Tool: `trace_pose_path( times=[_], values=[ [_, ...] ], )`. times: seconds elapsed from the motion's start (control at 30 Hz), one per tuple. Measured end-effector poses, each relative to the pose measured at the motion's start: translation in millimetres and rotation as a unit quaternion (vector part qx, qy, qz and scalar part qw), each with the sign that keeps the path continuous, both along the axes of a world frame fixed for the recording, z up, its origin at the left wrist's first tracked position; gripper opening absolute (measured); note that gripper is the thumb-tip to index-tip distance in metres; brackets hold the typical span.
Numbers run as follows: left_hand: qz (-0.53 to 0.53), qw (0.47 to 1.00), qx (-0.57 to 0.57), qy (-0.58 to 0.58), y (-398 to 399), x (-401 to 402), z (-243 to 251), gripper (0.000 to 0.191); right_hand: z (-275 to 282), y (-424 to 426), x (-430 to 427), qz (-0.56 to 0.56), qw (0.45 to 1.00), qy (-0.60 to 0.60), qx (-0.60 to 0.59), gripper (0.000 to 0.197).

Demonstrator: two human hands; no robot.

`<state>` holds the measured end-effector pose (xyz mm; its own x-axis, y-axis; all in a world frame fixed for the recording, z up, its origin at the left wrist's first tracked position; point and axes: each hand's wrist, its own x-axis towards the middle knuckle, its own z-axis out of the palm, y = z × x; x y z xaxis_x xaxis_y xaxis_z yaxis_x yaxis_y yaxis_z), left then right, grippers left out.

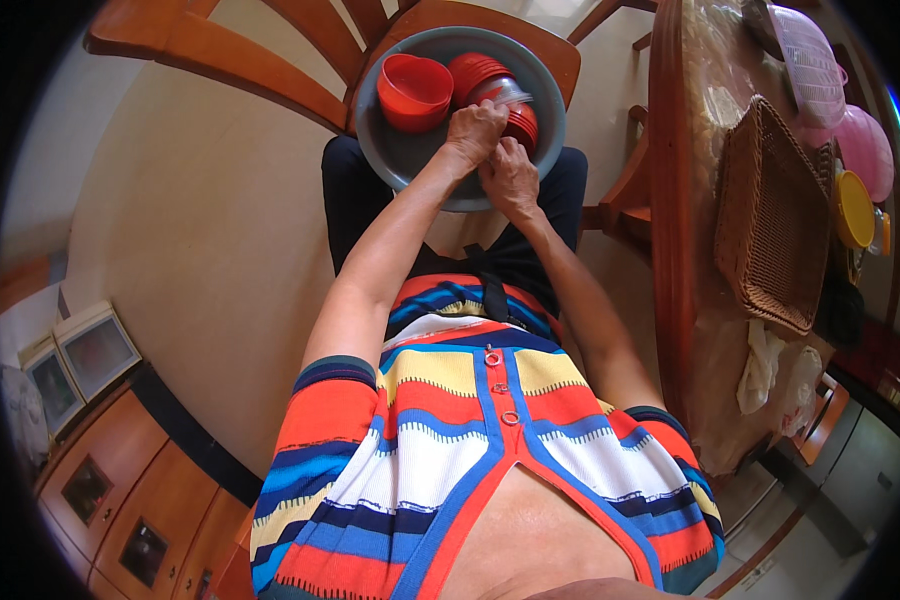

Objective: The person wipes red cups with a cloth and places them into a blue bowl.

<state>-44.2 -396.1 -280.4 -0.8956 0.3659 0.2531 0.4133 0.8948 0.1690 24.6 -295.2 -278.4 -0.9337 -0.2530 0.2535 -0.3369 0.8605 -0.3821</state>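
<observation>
A round grey basin (420, 161) rests on a wooden chair seat in front of me, its near side by my knees. At its left lie nested red bowls (414, 94). Another stack of red bowls (476, 73) leans at the back, with clear plastic pieces (504, 90), perhaps lids or bowls, in front of it. More stacked red bowls (523, 126) lie at the right. My left hand (478, 129), fingers curled, is beside the clear plastic and that right stack. Just below it, my right hand (511, 176) is also curled. Their fingertips are hidden, so any grip is unclear.
At the right, a wooden table (669, 187) under clear plastic sheeting holds a brown wicker basket (776, 225), pink plastic baskets (814, 71) and a yellow lid (855, 208). A chair (630, 199) stands by the table. Wooden cabinets (135, 495) are at lower left.
</observation>
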Motion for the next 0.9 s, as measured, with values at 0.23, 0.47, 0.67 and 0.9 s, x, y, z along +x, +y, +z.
trace_pose_path(
  times=[0.23,0.47,0.67,0.9],
  values=[
    [0.03,0.999,-0.027,-0.004,11,-6,12,0.01,-1,0,-1,-0.014,1.0,-0.014,0.006,0.024],
    [-0.087,0.993,-0.083,0.019,7,-12,10,0.01,-4,-1,-1,-0.008,1.0,-0.028,-0.006,0.028],
    [-0.066,0.992,-0.064,0.09,8,-6,17,0.011,-7,1,-1,-0.019,0.999,-0.041,0.03,0.03],
    [-0.004,0.99,-0.038,0.139,-4,13,48,0.025,3,1,0,-0.014,0.996,-0.081,0.036,0.026]
  ],
)
